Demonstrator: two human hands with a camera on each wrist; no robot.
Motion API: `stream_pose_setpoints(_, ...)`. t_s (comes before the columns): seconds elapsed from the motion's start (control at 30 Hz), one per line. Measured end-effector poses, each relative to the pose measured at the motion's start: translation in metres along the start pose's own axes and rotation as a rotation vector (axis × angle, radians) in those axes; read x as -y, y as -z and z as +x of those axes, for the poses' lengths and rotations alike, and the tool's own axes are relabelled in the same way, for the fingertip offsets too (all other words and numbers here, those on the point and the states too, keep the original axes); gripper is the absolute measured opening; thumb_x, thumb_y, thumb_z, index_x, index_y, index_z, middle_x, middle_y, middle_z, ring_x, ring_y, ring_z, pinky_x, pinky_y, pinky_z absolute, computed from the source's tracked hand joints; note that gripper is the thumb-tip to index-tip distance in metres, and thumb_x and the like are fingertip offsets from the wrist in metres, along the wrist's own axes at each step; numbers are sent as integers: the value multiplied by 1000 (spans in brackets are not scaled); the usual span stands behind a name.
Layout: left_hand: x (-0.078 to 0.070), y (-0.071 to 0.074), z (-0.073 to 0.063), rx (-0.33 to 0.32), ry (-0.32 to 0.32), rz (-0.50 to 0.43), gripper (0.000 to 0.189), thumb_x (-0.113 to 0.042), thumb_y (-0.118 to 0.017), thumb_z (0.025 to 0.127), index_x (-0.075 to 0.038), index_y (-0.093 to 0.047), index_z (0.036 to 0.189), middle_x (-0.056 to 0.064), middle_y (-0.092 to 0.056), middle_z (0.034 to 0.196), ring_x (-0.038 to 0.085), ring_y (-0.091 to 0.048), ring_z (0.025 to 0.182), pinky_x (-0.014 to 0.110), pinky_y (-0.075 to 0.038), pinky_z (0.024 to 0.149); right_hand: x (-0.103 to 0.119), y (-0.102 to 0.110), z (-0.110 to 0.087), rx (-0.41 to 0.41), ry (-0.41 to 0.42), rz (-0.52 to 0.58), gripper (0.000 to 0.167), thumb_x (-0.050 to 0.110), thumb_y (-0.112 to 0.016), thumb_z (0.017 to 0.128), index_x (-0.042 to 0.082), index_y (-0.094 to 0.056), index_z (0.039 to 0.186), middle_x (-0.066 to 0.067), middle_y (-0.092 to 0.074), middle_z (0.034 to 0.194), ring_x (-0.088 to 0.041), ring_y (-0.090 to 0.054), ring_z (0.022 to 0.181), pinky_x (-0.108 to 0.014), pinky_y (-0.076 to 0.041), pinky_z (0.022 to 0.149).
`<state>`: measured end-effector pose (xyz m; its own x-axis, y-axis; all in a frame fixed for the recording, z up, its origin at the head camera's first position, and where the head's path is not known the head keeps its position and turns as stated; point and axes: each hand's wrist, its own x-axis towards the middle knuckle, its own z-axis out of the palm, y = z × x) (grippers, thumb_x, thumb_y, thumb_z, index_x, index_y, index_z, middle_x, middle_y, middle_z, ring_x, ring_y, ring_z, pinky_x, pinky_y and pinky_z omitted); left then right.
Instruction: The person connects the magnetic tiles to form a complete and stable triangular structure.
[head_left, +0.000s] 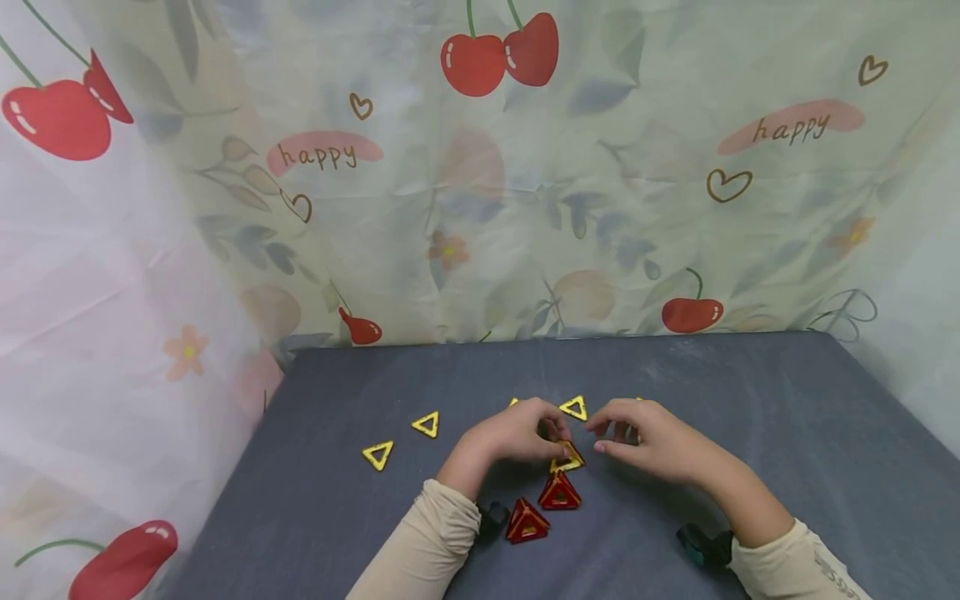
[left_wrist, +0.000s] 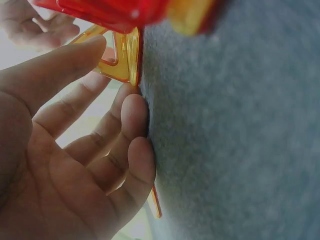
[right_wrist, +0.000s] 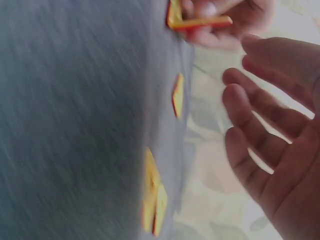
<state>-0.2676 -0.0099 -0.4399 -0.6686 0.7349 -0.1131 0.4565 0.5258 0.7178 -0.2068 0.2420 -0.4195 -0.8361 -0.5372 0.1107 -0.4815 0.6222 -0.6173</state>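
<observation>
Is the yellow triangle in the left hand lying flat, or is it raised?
Raised: in the right wrist view, the yellow triangle juts out from the table.

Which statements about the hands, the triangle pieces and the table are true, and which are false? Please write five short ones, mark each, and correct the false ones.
1. The left hand holds a yellow triangle piece. True.
2. The right hand also grips a piece. False: it holds nothing, and its fingers are clear of the held piece.
3. Two red triangle shapes are nearer to the person than the held piece. True.
4. No loose yellow triangles lie to the left of the left hand. False: two lie there.
5. The table top is dark grey. True.
</observation>
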Motion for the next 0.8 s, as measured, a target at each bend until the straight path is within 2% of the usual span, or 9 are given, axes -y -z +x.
stream_pose_setpoints(0.3, 8, 6, -4, -39, 45, -23, 6, -20, -79, 97, -17, -76, 94, -6, -73, 90, 8, -66, 81, 24, -51, 70, -19, 27, -9, 66, -144, -61, 30, 26, -80, 96, 9, -74, 121, -5, -73, 113, -7, -64, 89, -30, -56, 77)
stream_pose_setpoints(0.43, 10, 8, -5, -67, 54, -6, 7, -18, -79, 97, -17, -74, 92, -6, -73, 90, 6, -65, 80, 24, -51, 71, -24, 31, -12, 71, -263, -158, 36, 33, -85, 91, 10, -76, 117, -3, -72, 108, -13, -65, 92, -38, -57, 79)
stream_pose_setpoints(0.53, 9, 9, -6, -95, 55, 2, 7, -16, -79, 97, -14, -74, 92, -3, -74, 89, 5, -66, 81, 25, -51, 73, -28, 34, -15, 100, -373, -228, 40, 38, -89, 85, 13, -77, 113, 0, -71, 103, -16, -64, 93, -44, -56, 80)
stream_pose_setpoints(0.6, 8, 10, -6, -110, 55, 4, 7, -15, -79, 96, -14, -74, 92, -2, -74, 89, 6, -66, 82, 25, -52, 75, -30, 35, -16, 124, -416, -256, 40, 40, -90, 83, 14, -77, 111, 0, -70, 103, -17, -63, 94, -47, -55, 82)
stream_pose_setpoints(0.8, 7, 10, -6, -119, 64, 5, 8, -15, -80, 96, -13, -73, 91, -2, -73, 88, 7, -65, 80, 26, -51, 73, -34, 32, -17, 146, -424, -251, 34, 35, -92, 82, 15, -77, 106, 1, -68, 99, -15, -61, 90, -44, -54, 80)
